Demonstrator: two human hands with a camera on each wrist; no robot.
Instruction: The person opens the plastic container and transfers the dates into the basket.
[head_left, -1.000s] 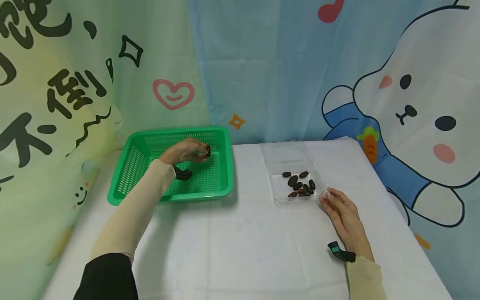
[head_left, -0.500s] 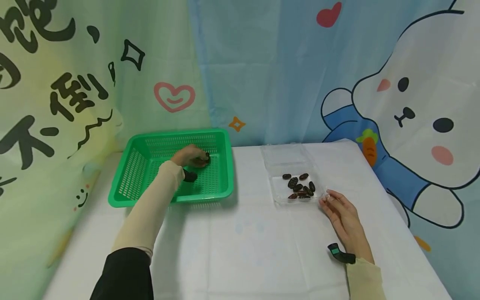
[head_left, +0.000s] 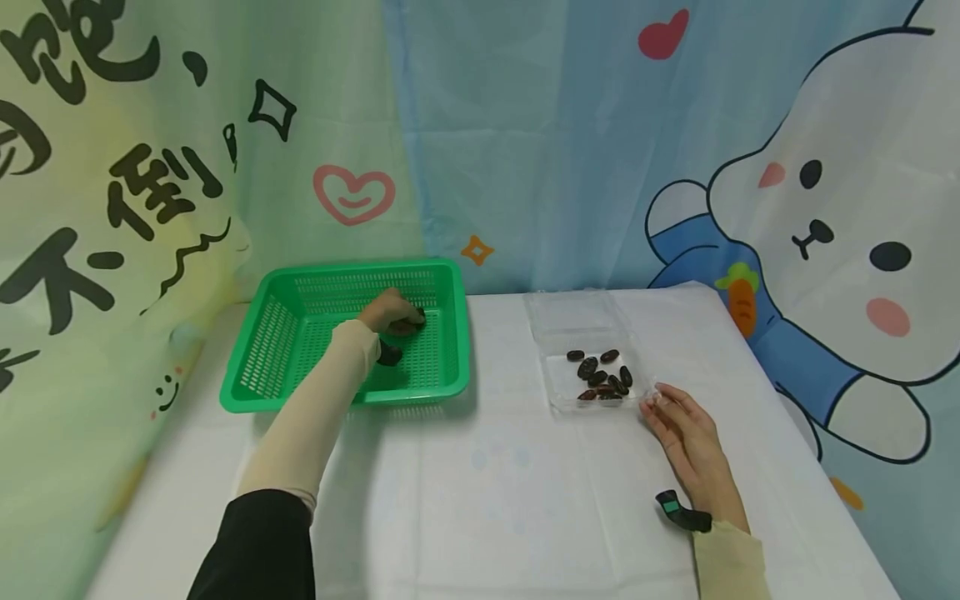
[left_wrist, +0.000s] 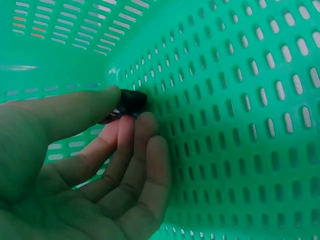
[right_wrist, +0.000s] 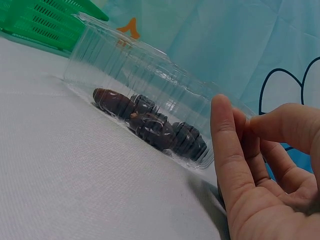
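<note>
My left hand (head_left: 392, 313) reaches down inside a green plastic basket (head_left: 262, 350). Thumb and fingertips pinch a dark brown date (left_wrist: 132, 101), close to the basket's perforated wall in the left wrist view. On the right stands a clear plastic box (head_left: 553, 367), its lid (head_left: 572, 311) folded back. Several glossy dates (right_wrist: 114, 102) lie loose on its floor. At the box's near right corner, my right hand (head_left: 693, 442) holds the edge between thumb and fingers.
Both containers stand on a table with a white cloth (head_left: 487, 508), the basket left and the box right. A printed curtain (head_left: 510, 150) hangs right behind the table's back edge. A black strap (head_left: 682, 510) sits at the right wrist.
My left hand has gone lower and a little to the right within the basket, still holding the date. The right hand stays at the box's corner.
</note>
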